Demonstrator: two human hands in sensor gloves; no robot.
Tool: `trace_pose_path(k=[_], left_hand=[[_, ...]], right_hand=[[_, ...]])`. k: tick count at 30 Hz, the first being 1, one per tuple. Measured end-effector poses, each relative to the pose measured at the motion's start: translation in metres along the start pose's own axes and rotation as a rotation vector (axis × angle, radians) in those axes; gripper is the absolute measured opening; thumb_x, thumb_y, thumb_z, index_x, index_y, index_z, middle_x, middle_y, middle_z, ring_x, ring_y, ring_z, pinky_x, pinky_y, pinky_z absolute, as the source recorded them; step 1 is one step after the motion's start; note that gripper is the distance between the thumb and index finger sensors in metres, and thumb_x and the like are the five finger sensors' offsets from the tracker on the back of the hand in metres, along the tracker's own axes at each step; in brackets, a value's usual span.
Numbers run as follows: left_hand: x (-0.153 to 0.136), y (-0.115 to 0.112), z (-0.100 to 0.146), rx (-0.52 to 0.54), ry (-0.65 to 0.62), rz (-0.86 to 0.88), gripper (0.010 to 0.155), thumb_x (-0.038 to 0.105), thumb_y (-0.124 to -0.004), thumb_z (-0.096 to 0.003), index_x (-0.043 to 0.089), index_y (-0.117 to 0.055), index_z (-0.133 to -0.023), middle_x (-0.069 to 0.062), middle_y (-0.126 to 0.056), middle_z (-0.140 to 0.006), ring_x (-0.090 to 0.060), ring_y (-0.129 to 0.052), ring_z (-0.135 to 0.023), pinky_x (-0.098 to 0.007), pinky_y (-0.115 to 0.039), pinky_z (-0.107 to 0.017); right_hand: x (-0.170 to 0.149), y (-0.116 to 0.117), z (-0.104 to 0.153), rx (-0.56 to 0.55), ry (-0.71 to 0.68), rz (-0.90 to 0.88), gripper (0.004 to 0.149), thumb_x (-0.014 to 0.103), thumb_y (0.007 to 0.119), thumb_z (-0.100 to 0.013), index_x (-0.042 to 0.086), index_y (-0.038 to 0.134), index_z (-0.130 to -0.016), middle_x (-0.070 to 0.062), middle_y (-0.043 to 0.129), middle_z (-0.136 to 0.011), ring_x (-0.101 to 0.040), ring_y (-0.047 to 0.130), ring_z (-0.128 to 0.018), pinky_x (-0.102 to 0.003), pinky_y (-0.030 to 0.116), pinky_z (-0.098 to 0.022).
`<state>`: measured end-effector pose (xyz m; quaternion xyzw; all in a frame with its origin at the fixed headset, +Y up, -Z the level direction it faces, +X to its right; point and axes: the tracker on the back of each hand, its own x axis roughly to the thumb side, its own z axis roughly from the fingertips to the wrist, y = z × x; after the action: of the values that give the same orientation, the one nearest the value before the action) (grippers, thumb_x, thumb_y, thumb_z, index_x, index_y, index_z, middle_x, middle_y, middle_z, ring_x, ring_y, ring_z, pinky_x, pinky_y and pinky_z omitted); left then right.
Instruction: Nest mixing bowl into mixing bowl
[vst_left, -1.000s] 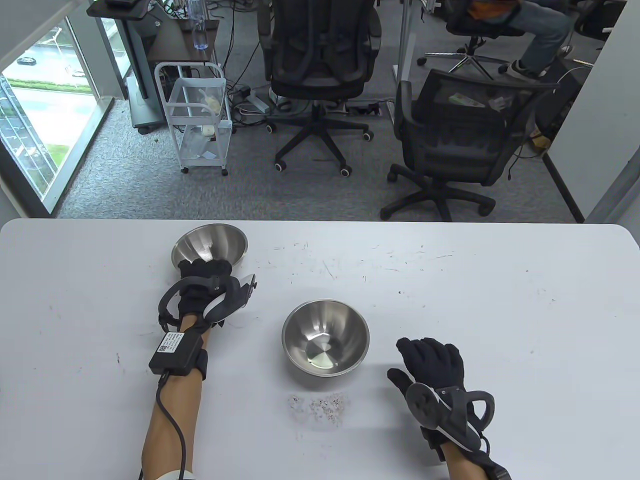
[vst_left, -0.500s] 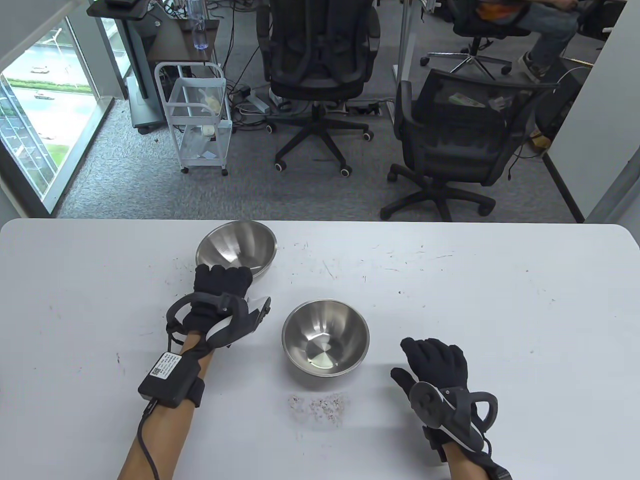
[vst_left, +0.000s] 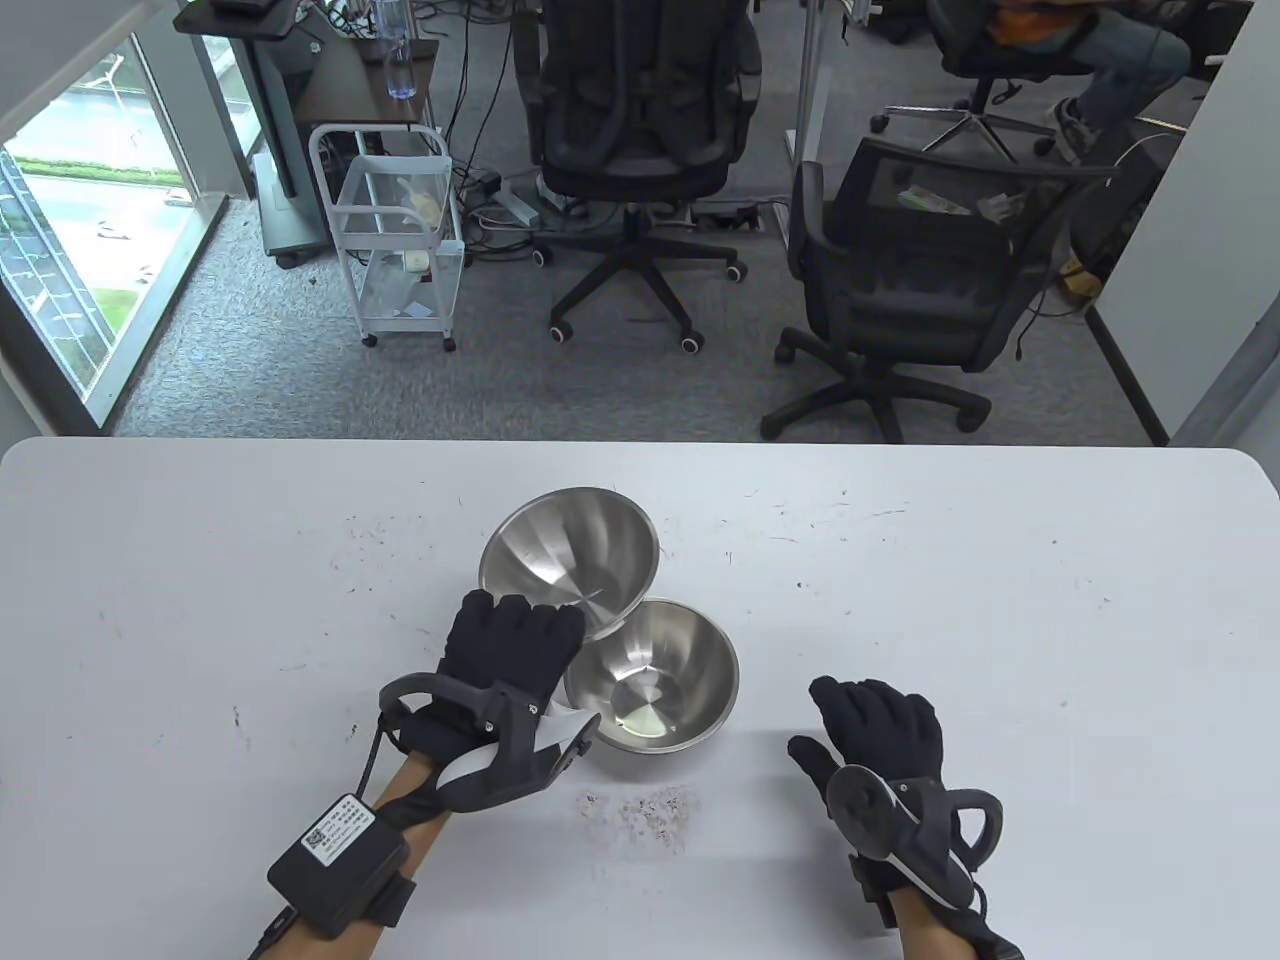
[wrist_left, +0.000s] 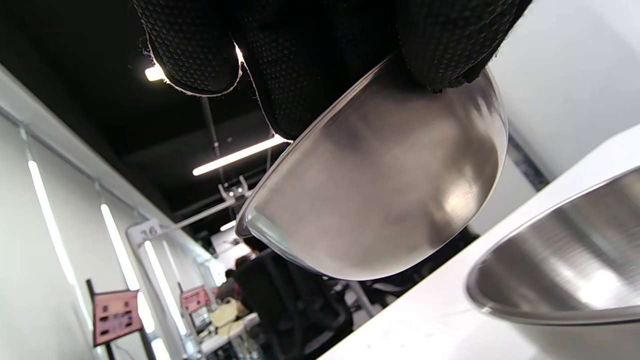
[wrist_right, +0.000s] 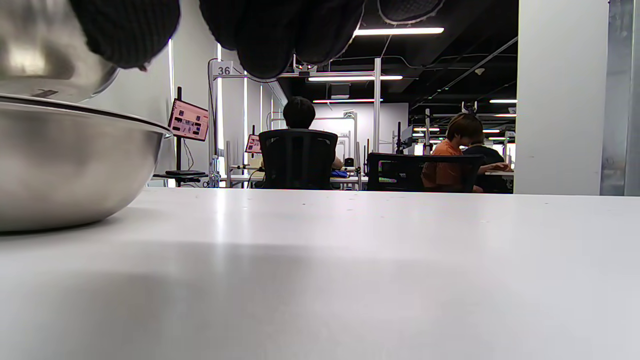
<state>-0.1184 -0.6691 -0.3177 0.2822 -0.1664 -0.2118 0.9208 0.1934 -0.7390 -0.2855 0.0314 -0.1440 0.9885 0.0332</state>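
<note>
My left hand (vst_left: 510, 640) grips the near rim of a steel mixing bowl (vst_left: 568, 548) and holds it tilted in the air, over the far-left rim of a second steel bowl (vst_left: 660, 668) that stands on the white table (vst_left: 1000, 620). In the left wrist view the held bowl (wrist_left: 380, 200) hangs from my fingers (wrist_left: 450, 45) above the table, with the standing bowl's rim (wrist_left: 560, 260) at lower right. My right hand (vst_left: 880, 725) rests flat on the table, right of the standing bowl and apart from it. The standing bowl shows in the right wrist view (wrist_right: 70, 165).
A patch of scuffed marks (vst_left: 640, 812) lies on the table just in front of the standing bowl. Two office chairs (vst_left: 900, 280) and a white cart (vst_left: 400, 240) stand on the floor beyond the far edge.
My left hand has carried the bowl from the far left of the table rightward and nearer, up against the standing bowl. My right hand has barely shifted.
</note>
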Motion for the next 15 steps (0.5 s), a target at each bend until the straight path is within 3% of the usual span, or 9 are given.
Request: trace_pose_path(k=[6, 15], left_hand=[[0.025, 0.013, 0.015, 0.046, -0.08, -0.007, 0.034, 0.05, -0.08, -0.0518, 0.056, -0.084, -0.085, 0.018, -0.109, -0.075, -0.005, -0.105, -0.075, -0.046, -0.083, -0.065], [0.055, 0.006, 0.026, 0.046, -0.152, -0.009, 0.034, 0.05, -0.08, -0.0518, 0.056, -0.083, -0.085, 0.018, -0.109, -0.075, -0.005, -0.105, -0.075, -0.046, -0.083, -0.066]], right_hand=[[-0.001, 0.0, 0.0, 0.004, 0.008, -0.001, 0.065, 0.058, 0.08, -0.04, 0.033, 0.07, -0.099, 0.008, 0.085, -0.097, -0.024, 0.08, -0.096, -0.057, 0.059, -0.073], [-0.002, 0.0, -0.001, 0.009, 0.014, -0.004, 0.065, 0.058, 0.08, -0.04, 0.033, 0.071, -0.099, 0.008, 0.085, -0.097, -0.024, 0.079, -0.096, -0.057, 0.058, -0.073]])
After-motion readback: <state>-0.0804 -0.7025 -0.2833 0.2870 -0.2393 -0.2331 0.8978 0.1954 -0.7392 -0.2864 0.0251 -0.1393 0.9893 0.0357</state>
